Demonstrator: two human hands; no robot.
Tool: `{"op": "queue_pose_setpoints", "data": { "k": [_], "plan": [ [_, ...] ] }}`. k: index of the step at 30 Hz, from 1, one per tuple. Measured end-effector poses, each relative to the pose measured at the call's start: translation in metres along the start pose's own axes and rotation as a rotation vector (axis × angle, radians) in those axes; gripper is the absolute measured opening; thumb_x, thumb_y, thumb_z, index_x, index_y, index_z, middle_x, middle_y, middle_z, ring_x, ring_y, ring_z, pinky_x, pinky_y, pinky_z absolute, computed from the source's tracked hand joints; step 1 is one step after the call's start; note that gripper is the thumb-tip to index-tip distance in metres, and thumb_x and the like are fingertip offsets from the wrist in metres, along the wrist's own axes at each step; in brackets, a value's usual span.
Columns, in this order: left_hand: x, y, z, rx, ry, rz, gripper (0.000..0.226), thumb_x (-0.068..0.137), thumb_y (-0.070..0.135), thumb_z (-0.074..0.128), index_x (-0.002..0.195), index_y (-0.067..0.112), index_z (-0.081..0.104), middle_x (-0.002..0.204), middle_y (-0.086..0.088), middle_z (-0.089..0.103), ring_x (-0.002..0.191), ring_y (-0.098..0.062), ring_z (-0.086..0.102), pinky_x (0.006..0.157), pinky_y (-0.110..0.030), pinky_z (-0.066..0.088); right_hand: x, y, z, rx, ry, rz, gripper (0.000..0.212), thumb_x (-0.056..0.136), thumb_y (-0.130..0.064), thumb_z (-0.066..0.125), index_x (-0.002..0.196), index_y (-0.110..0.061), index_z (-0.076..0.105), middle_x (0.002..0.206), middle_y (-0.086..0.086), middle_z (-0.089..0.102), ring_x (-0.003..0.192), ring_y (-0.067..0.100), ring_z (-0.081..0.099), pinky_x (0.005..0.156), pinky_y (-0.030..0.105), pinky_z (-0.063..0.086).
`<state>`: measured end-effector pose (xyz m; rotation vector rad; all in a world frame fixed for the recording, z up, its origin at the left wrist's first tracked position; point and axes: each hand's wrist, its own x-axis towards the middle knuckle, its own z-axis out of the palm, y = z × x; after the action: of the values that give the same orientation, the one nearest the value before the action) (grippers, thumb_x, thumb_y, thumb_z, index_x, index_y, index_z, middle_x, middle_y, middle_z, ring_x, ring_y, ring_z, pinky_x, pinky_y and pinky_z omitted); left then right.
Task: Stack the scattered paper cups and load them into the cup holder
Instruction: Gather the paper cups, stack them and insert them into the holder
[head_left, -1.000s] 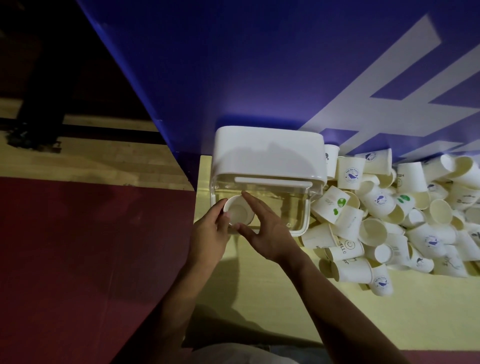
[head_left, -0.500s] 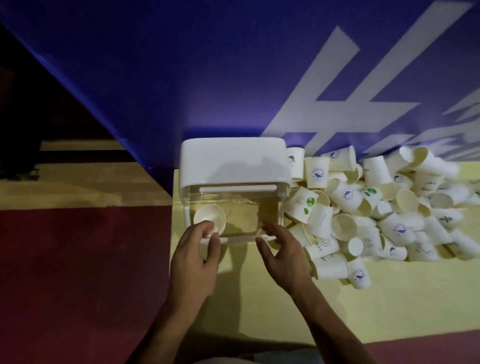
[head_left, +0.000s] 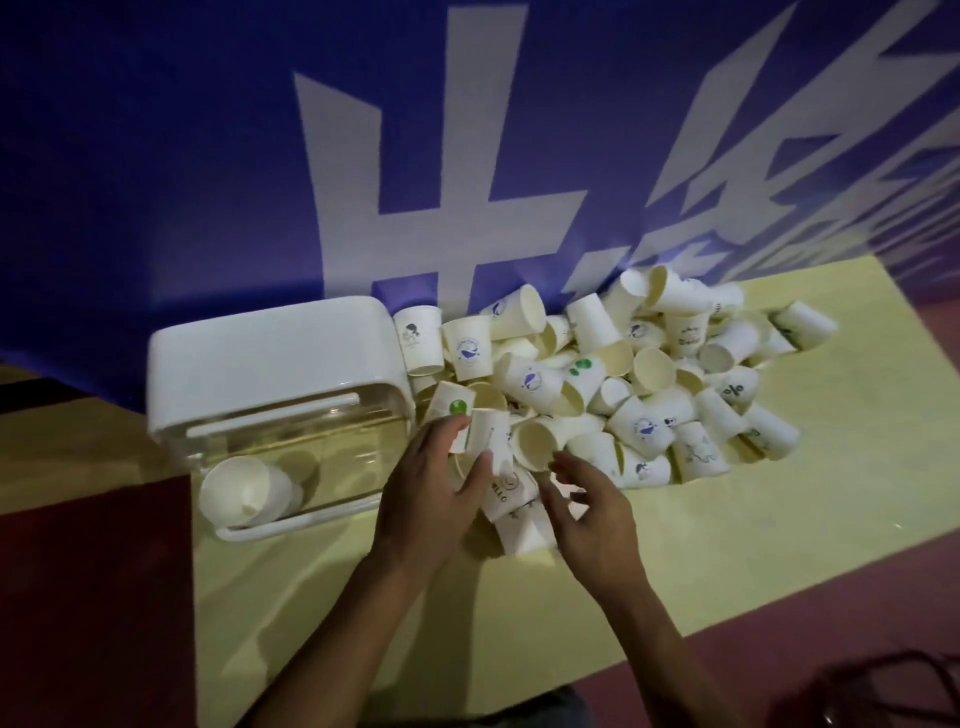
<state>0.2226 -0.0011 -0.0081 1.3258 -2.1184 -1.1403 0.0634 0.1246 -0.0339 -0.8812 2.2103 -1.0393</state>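
The cup holder (head_left: 270, 364) stands at the left of the yellow mat, with a white top and a clear body. A short stack of white cups (head_left: 244, 491) lies inside it near the front left corner. To its right is a heap of scattered paper cups (head_left: 649, 374), most on their sides, some with small printed logos. My left hand (head_left: 431, 488) is at the heap's near left edge, its fingers and thumb closed around one white paper cup (head_left: 488, 436). My right hand (head_left: 592, 514) hovers beside it with fingers spread and nothing in them, just below a cup lying mouth-up (head_left: 537, 444).
A blue banner with large white characters (head_left: 467, 182) rises right behind the holder and the heap. The yellow mat (head_left: 779, 493) lies on a dark red floor (head_left: 93, 597). A dark wiry object (head_left: 893, 691) sits at the bottom right corner.
Both hands have left the front of the cup holder and moved right to the heap. My left hand has closed on a cup. The view has swung right.
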Motion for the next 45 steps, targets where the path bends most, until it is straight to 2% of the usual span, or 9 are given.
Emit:
{"op": "queue_pose_setpoints", "data": {
  "k": [8,12,17,24,27,31,34,39,45],
  "plan": [
    [0.047,0.055,0.079,0.087,0.001,0.062,0.057,0.090,0.045,0.069,0.139,0.020,0.053,0.136,0.002,0.061,0.123,-0.014,0.056,0.093,-0.024,0.047,0.042,0.044,-0.083,0.022,0.001,-0.009,0.036,0.095,-0.031,0.069,0.131,-0.026,0.065,0.118,-0.016,0.068,0.109,-0.002,0.062,0.087,0.017,0.051],
    [0.075,0.060,0.109,0.295,0.022,0.096,0.068,0.083,0.040,0.076,0.141,0.014,0.051,0.140,-0.006,0.056,0.129,-0.025,0.053,0.102,-0.041,0.051,0.066,0.063,-0.118,0.039,-0.029,0.003,0.037,0.095,-0.036,0.069,0.131,-0.027,0.064,0.119,-0.017,0.067,0.108,-0.004,0.062,0.083,0.007,0.047],
    [0.118,0.056,0.130,0.740,-0.207,0.073,0.085,0.087,0.046,0.073,0.157,0.022,0.032,0.164,-0.004,0.030,0.154,-0.028,0.019,0.126,-0.044,0.016,0.093,0.082,-0.147,0.048,-0.058,0.011,0.033,0.096,-0.030,0.070,0.128,-0.023,0.066,0.116,-0.015,0.070,0.103,-0.003,0.064,0.080,0.005,0.045],
    [0.148,0.053,0.144,1.057,-0.365,0.163,0.073,0.087,0.037,0.070,0.151,0.029,0.036,0.151,0.005,0.045,0.140,-0.020,0.039,0.123,-0.043,0.017,0.118,0.101,-0.159,0.009,-0.076,0.043,0.037,0.095,-0.035,0.070,0.130,-0.024,0.066,0.120,-0.011,0.070,0.108,0.004,0.064,0.083,0.008,0.048],
    [0.150,0.054,0.144,1.012,-0.355,0.200,0.065,0.085,0.034,0.070,0.144,0.029,0.044,0.141,0.007,0.055,0.131,-0.018,0.048,0.120,-0.040,0.022,0.126,0.106,-0.161,-0.005,-0.079,0.047,0.038,0.094,-0.035,0.070,0.131,-0.025,0.065,0.121,-0.011,0.069,0.109,0.005,0.064,0.089,0.024,0.054],
    [0.147,0.066,0.127,0.836,-0.278,0.199,0.070,0.082,0.043,0.077,0.144,0.024,0.050,0.138,0.002,0.061,0.127,-0.023,0.054,0.115,-0.039,0.030,0.137,0.110,-0.163,-0.023,-0.073,0.061,0.042,0.093,-0.034,0.072,0.133,-0.022,0.064,0.121,-0.007,0.069,0.107,0.007,0.063,0.085,0.014,0.048],
    [0.131,0.088,0.108,0.567,-0.125,0.104,0.077,0.078,0.048,0.084,0.142,0.020,0.052,0.137,0.000,0.061,0.124,-0.024,0.057,0.100,-0.038,0.046,0.147,0.112,-0.163,-0.090,-0.099,0.067,0.052,0.090,-0.040,0.074,0.137,-0.021,0.061,0.125,-0.004,0.067,0.108,0.010,0.061,0.087,0.025,0.051],
    [0.092,0.114,0.104,0.026,0.030,-0.129,0.084,0.065,0.047,0.093,0.136,0.030,0.051,0.129,0.013,0.057,0.112,-0.008,0.057,0.090,-0.024,0.049,0.161,0.110,-0.143,-0.337,-0.269,0.067,0.082,0.079,-0.061,0.076,0.147,-0.026,0.047,0.140,-0.002,0.058,0.124,0.019,0.054,0.097,0.044,0.052],
    [0.064,0.109,0.127,0.001,0.016,-0.134,0.080,0.068,0.039,0.091,0.136,0.032,0.049,0.127,0.017,0.053,0.118,-0.003,0.051,0.098,-0.034,0.051,0.172,0.105,-0.118,-0.504,-0.329,0.010,0.091,0.073,-0.067,0.077,0.147,-0.027,0.044,0.138,-0.002,0.056,0.124,0.024,0.051,0.098,0.042,0.048]
  ]
}}
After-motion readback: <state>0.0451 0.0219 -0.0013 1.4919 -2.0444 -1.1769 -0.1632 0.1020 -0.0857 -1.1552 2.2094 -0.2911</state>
